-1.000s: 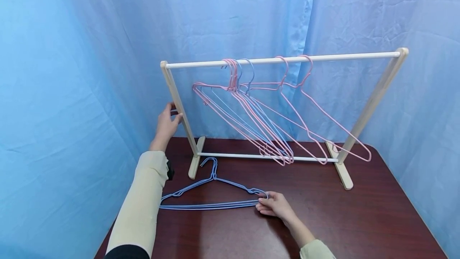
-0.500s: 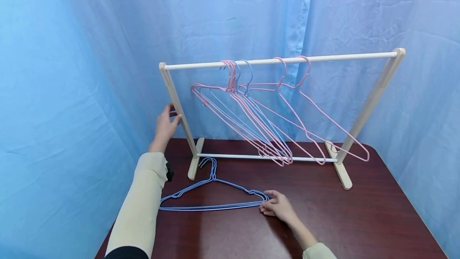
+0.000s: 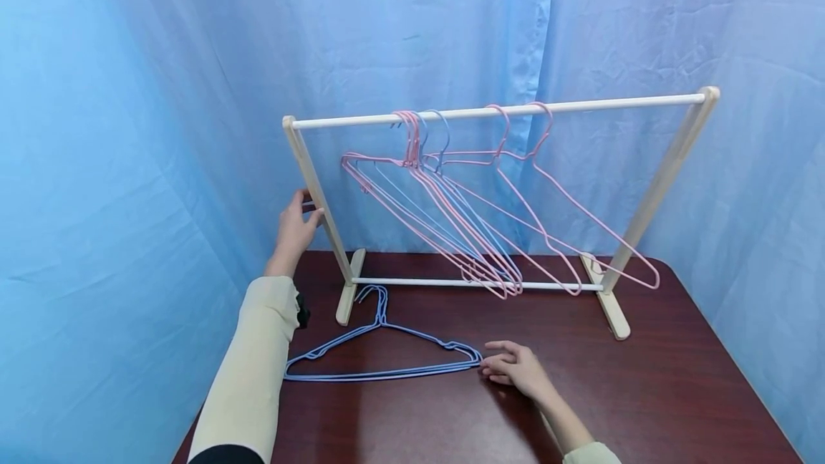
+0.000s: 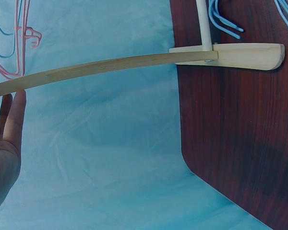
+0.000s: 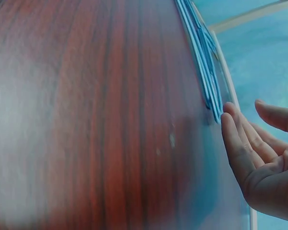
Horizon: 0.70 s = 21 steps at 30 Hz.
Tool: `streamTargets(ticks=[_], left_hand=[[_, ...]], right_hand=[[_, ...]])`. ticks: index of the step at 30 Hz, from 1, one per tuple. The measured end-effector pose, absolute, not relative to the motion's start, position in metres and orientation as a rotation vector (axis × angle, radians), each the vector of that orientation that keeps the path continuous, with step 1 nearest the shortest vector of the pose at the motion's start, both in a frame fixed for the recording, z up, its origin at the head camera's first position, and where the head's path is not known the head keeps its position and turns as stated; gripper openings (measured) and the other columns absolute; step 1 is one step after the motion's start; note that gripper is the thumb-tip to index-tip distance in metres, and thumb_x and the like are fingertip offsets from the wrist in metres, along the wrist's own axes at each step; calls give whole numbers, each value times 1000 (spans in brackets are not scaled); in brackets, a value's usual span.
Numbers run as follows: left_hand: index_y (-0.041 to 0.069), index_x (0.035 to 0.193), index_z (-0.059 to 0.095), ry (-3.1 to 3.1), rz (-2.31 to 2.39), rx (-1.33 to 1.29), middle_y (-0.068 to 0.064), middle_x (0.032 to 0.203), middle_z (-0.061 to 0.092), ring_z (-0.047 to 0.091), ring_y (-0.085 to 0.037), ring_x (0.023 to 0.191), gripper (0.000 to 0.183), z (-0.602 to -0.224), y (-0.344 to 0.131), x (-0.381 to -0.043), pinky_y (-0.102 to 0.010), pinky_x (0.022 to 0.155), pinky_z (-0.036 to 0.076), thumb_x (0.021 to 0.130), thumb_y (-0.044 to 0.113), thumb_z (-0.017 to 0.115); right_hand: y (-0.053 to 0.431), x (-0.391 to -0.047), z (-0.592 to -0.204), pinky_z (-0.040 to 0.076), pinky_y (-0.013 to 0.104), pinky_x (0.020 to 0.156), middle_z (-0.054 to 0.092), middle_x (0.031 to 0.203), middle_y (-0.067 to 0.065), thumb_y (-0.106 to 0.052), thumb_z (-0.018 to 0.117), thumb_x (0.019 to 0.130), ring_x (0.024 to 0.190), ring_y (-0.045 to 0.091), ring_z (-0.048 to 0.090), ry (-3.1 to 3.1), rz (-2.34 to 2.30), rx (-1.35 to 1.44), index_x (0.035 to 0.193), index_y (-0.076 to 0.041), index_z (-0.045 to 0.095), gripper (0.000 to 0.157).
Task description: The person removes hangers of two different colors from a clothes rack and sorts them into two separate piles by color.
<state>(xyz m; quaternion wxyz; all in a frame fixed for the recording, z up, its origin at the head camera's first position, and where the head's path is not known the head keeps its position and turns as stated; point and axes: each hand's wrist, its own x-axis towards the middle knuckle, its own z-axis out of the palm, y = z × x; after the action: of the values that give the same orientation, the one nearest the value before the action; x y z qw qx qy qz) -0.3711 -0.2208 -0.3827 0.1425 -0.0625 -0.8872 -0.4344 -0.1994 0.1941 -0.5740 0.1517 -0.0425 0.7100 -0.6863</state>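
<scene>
My left hand [image 3: 297, 224] is at the left post [image 3: 317, 188] of a small wooden clothes rack, thumb on the near side and fingers reaching behind it. In the left wrist view its fingertips [image 4: 20, 98] meet the post's edge. A few blue wire hangers [image 3: 387, 377] lie stacked flat on the table, hooks towards the rack's left foot. Just off their right corner, my right hand [image 3: 518, 371] hovers low with loosely bent fingers and nothing in it. The right wrist view shows thumb and fingers [image 5: 237, 148] spread beside the hanger ends.
Several pink hangers [image 3: 561, 177] and a couple of blue ones [image 3: 446, 136] hang from the rack's white top bar [image 3: 599, 104], most bunched left of centre. A lower white bar [image 3: 412, 281] joins the feet. Blue curtain [image 3: 193, 92] surrounds the dark wooden table [image 3: 677, 378].
My right hand has let go of the stacked blue hangers' right corner and moved slightly right. The stack now lies flatter. My left hand has stayed at the rack post.
</scene>
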Motion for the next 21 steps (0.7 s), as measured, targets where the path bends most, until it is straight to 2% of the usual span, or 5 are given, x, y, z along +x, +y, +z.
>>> streamTargets(ticks=[7, 14, 16, 18, 21], left_hand=[[9, 146, 40, -2560, -1260, -175, -19, 145, 49, 50, -38, 134, 45, -384, -221, -371, -51, 100, 56, 105, 21, 51], [8, 147, 39, -2558, -1260, -175, -20, 145, 49, 50, -38, 134, 45, -383, -221, -371, -51, 100, 56, 105, 20, 51], [8, 147, 39, -2559, -1260, -176, -20, 145, 48, 50, -38, 134, 45, -383, -221, -371, -51, 100, 56, 105, 20, 51], [8, 147, 39, -2558, -1261, -178, -20, 145, 48, 50, -39, 134, 45, -383, -220, -370, -51, 100, 56, 105, 19, 51], [8, 147, 39, -2558, -1265, -179, -20, 145, 49, 50, -38, 134, 45, -383, -220, -370, -51, 100, 56, 105, 20, 51]], right_hand=[[217, -198, -564, 64, 31, 83, 71, 111, 28, -8, 58, 101, 91, 15, 74, 2118, -1969, -5, 139, 20, 40, 50], [243, -197, -554, 62, 39, 90, 67, 119, 32, -7, 54, 103, 96, 18, 74, 2183, -1999, 83, 140, 18, 40, 48], [250, -196, -551, 62, 39, 90, 71, 114, 24, -8, 55, 103, 95, 15, 74, 2198, -2028, 82, 140, 19, 40, 48], [258, -195, -547, 62, 37, 89, 76, 108, 11, -9, 55, 103, 92, 10, 74, 2211, -2060, 57, 139, 18, 42, 47], [270, -194, -542, 63, 30, 85, 76, 100, -8, -8, 56, 102, 90, 5, 73, 2201, -2127, 1, 134, 11, 51, 37]])
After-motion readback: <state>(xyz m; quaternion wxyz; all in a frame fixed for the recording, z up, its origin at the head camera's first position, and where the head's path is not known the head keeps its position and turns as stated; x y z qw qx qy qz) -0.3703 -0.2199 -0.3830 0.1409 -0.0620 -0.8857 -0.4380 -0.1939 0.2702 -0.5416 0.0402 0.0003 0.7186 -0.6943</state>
